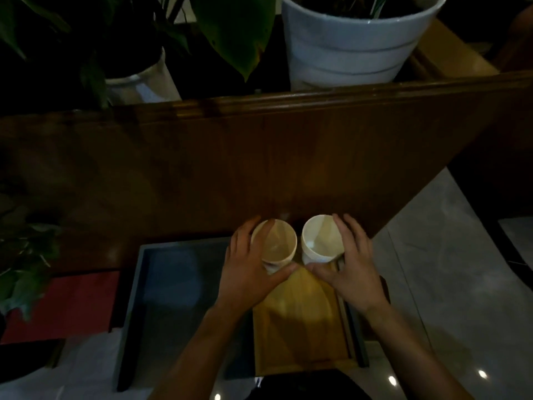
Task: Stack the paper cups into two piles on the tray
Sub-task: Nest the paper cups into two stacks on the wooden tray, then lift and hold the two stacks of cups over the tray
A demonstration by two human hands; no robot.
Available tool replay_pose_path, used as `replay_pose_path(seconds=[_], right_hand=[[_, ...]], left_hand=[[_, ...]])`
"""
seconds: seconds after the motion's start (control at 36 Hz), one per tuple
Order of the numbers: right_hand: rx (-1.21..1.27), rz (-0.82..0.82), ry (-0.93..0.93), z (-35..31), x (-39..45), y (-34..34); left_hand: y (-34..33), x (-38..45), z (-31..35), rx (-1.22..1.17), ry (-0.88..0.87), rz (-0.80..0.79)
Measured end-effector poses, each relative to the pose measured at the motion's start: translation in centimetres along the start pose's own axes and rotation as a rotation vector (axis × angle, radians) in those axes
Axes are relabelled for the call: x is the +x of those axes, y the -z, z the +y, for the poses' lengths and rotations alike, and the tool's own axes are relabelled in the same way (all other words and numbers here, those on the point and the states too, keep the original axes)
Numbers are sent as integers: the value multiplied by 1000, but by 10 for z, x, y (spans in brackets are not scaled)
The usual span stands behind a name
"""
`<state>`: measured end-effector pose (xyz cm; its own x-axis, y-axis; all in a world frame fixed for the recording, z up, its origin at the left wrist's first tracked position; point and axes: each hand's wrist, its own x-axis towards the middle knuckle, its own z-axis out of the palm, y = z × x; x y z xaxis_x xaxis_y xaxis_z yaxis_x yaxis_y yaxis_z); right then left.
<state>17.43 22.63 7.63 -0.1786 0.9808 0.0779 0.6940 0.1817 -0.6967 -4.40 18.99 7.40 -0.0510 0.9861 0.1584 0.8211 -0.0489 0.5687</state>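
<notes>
The left hand [248, 267] is grasping one paper cup [275, 245] and the right hand [350, 262] is grasping another [320, 241], side by side over the wooden tray [300, 321].

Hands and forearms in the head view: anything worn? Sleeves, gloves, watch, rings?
Nothing worn that shows. The left hand and right hand are bare, with no gloves, and both forearms are bare down to the bottom edge of the frame, with no sleeves or watch. The dim light hides small things like rings.
</notes>
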Motion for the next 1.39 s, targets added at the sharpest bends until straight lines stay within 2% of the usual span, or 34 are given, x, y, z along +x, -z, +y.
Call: replay_pose_path(seconds=[0.31, 0.5, 0.72, 0.94, 1.39], right_hand=[[142, 106, -204, 12, -36, -15], [156, 93, -345, 27, -47, -23], [58, -9, -255, 50, -42, -40], [11, -63, -185, 79, -25, -46], [81, -218, 17, 113, 24, -49]], left_hand=[[-14, -37, -26, -312, 164, 57], [-32, -56, -39, -372, 308, 23], [-65, -65, -39, -394, 425, -30], [-86, -59, -32, -381, 494, 87], [-116, -39, -34, -278, 475, 248]])
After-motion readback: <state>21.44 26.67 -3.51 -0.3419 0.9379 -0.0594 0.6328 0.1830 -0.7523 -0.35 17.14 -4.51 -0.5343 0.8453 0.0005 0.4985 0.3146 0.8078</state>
